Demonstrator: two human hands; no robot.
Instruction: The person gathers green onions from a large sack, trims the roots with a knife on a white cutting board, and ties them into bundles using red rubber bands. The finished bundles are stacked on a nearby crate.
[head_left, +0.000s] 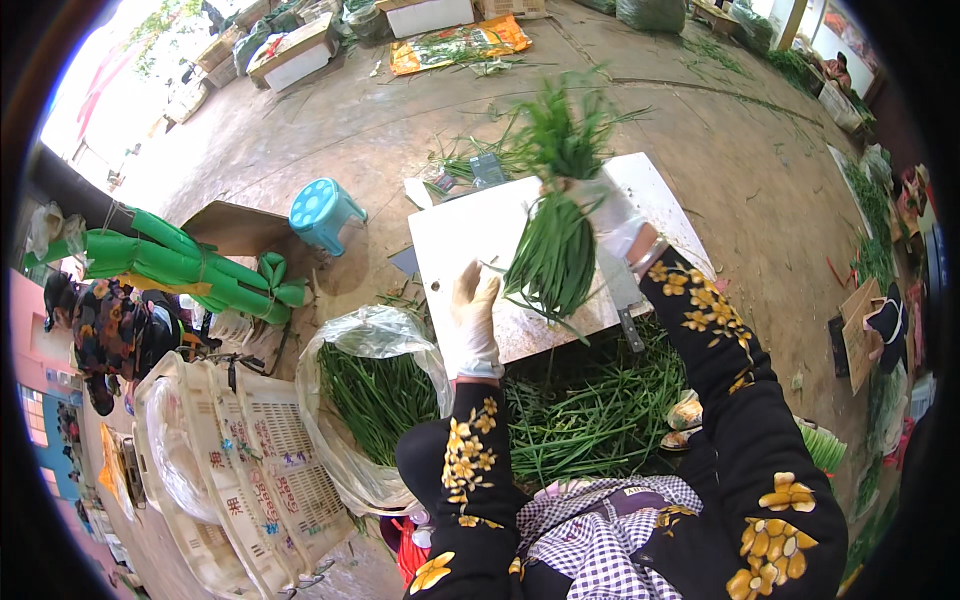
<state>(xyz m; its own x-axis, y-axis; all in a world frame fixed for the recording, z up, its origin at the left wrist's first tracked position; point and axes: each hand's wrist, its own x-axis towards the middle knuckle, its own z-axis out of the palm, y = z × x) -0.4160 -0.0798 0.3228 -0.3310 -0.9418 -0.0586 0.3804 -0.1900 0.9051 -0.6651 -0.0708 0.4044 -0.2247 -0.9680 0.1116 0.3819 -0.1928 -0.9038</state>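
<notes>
My right hand (611, 214), in a pale thin glove, grips a bunch of green chives (555, 255) around its middle. The bunch is raised over a white board (480, 232); one end hangs toward me and the other fans out beyond the board, slightly blurred. My left hand (476, 311), gloved too, is above the board's left part, just left of the bunch. Its thumb and fingers are apart and it holds nothing. A knife with a black handle (630, 330) lies at the board's near edge, below my right wrist.
Loose green leaves (585, 420) are heaped below the board's near edge. A clear plastic bag (375, 330) of chives stands left, by stacked plastic crates (247, 465). Farther off are a blue stool (322, 210) and green wrapped rolls (187, 262). A person (112, 330) is at far left.
</notes>
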